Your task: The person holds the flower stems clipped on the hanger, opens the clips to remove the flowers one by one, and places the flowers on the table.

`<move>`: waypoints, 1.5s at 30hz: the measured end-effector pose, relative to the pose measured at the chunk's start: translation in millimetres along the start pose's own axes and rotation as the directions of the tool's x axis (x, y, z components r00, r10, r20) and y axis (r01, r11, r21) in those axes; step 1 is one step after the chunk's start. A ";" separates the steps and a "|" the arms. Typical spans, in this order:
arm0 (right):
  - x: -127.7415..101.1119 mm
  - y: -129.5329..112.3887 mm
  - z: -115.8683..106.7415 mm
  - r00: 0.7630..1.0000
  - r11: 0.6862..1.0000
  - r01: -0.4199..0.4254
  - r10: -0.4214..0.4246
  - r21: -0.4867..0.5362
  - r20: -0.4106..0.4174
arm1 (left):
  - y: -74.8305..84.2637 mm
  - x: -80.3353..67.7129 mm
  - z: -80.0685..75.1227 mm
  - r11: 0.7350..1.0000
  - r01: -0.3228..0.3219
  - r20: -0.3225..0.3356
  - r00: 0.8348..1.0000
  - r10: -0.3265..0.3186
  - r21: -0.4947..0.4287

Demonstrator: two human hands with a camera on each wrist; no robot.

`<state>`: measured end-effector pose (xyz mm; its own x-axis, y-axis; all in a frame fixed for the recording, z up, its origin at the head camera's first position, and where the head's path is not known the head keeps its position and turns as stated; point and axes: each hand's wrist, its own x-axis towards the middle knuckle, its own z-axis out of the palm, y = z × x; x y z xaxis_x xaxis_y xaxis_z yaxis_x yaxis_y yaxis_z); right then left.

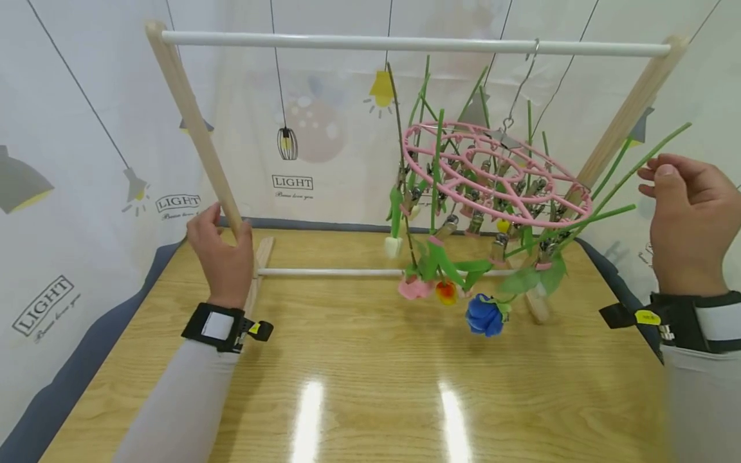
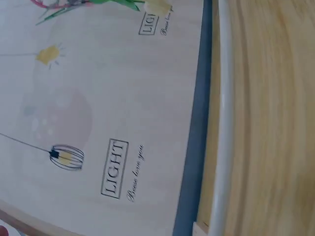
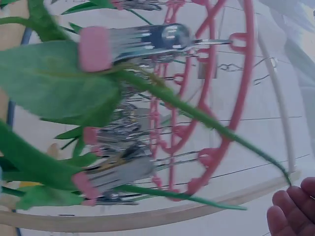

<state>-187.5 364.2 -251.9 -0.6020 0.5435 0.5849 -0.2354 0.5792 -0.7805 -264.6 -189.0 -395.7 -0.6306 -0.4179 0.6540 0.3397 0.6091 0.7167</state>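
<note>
Two hands flank a wooden rack [image 1: 197, 138] carrying a pink round clip hanger [image 1: 498, 177].

From the head view, the left hand [image 1: 222, 257] grips the rack's left slanted leg low down, fingers curled round it; the hanger hangs tilted from the white top bar [image 1: 405, 44], right of that leg, with artificial flowers [image 1: 483, 315] clipped head-down above the table [image 1: 370, 386]. The right hand [image 1: 691, 222] hovers just right of the hanger, fingers loose, holding nothing. The left wrist view shows only the white lower bar [image 2: 221, 123], table and printed curtain [image 2: 98, 98]. The right wrist view shows fingertips [image 3: 290, 214] relaxed, below the green stems [image 3: 197, 115] and metal clips [image 3: 142, 42].
</note>
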 end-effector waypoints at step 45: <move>72.9 -111.0 81.2 0.629 0.987 0.030 0.106 -0.160 0.770 | 210.4 3.6 94.7 0.602 -0.724 0.328 0.509 0.796 -0.337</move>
<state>-267.3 290.1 -140.6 -0.9912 -0.0646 0.1157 -0.1284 0.6851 -0.7170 -261.5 1.6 -265.5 -0.2797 0.4927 0.8240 0.8960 0.4423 0.0397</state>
